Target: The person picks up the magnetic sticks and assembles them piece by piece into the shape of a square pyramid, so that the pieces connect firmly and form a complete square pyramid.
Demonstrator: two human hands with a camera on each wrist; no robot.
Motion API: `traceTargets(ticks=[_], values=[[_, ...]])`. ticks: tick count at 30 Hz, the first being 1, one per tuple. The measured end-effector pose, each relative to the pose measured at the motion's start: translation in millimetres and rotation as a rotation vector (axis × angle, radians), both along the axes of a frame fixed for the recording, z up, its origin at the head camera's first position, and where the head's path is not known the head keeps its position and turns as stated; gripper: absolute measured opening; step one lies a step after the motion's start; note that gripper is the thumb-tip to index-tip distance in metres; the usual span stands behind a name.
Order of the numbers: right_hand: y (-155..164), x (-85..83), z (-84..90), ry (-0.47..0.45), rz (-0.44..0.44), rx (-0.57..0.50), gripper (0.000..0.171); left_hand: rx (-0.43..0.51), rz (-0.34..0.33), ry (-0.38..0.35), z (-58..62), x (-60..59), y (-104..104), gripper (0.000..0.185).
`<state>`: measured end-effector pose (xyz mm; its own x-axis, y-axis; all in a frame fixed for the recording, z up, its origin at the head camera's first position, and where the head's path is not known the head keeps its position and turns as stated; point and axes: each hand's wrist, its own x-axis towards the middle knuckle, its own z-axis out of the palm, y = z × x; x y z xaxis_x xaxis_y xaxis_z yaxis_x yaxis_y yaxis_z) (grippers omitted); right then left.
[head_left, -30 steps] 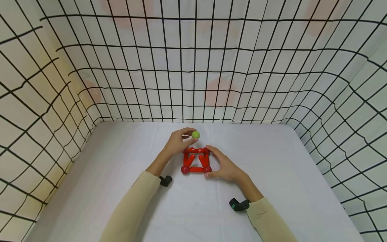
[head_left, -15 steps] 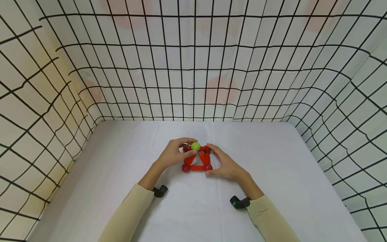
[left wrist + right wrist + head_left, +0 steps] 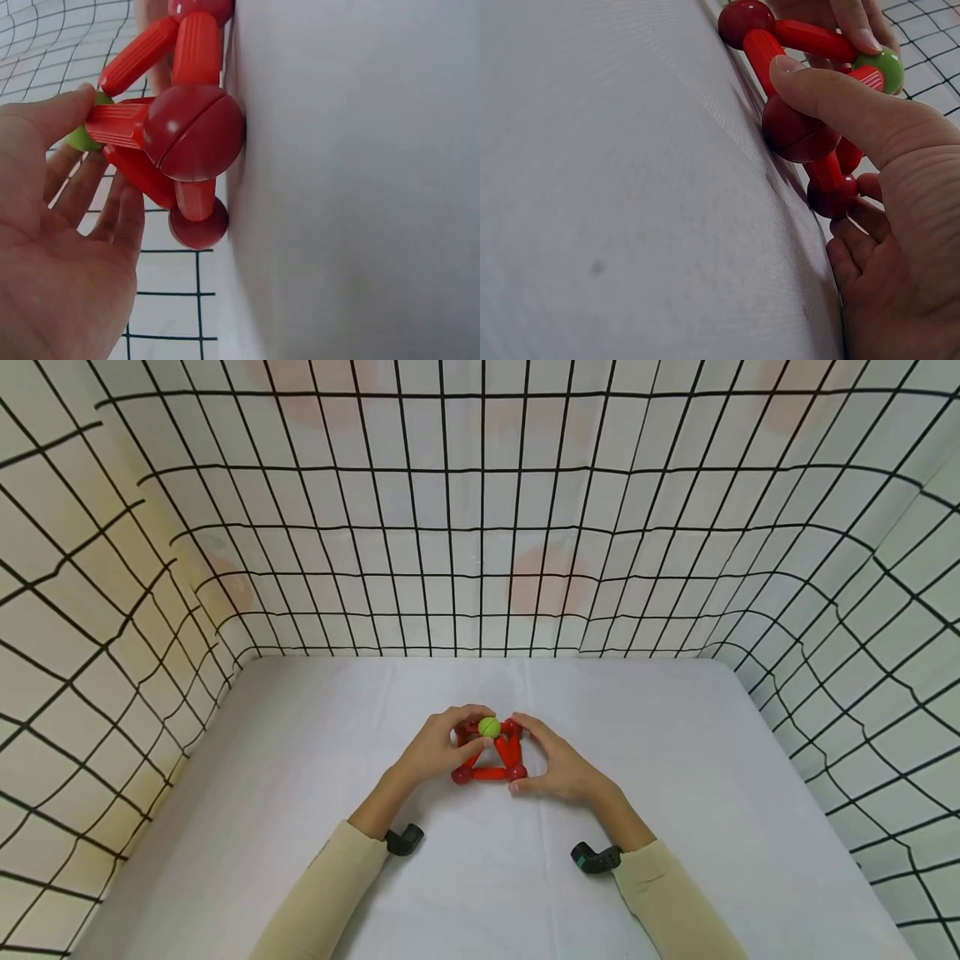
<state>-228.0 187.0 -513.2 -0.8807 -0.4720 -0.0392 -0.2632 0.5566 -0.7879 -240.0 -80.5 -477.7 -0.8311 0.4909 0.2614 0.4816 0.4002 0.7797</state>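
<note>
A toy frame of red rods point(image 3: 489, 773) and dark red balls point(image 3: 196, 135) stands on the white cloth. Slanting rods rise from its corners toward a green ball point(image 3: 489, 727) above its middle. My left hand point(image 3: 435, 747) pinches that ball between thumb and fingers, right at the rods' upper ends in both wrist views. On the other side, my right hand point(image 3: 562, 768) grips the frame's right side. Its thumb lies over the near right ball point(image 3: 801, 133), and the fingers reach the far right ball point(image 3: 832, 196). The left hand covers part of the frame's left side in the head view.
The white-covered table point(image 3: 480, 893) spreads around the frame. Black wire grid point(image 3: 480, 529) over pale sheets closes off the back and both sides. A small black camera sits on each wrist, the left one point(image 3: 405, 840) and the right one point(image 3: 595, 859).
My left hand has brought the green ball from behind the frame toward me and over its top, then slightly right. My right hand has kept its hold on the frame's right side.
</note>
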Motion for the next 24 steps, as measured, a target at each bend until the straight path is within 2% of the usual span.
traceTargets(ticks=[6,13,24], values=[[-1.0,-0.1,-1.1,0.0,-0.006,-0.029,0.107,-0.023,-0.005,-0.008,-2.5,1.9,-2.8,0.043],[-1.9,-1.0,-3.6,-0.002,-0.044,-0.093,0.081,-0.023,-0.027,0.006,-4.9,2.8,-6.1,0.053],[-1.4,0.4,-3.3,0.005,-0.035,-0.093,0.085,-0.022,-0.017,-0.013,-8.6,2.4,-5.5,0.055]])
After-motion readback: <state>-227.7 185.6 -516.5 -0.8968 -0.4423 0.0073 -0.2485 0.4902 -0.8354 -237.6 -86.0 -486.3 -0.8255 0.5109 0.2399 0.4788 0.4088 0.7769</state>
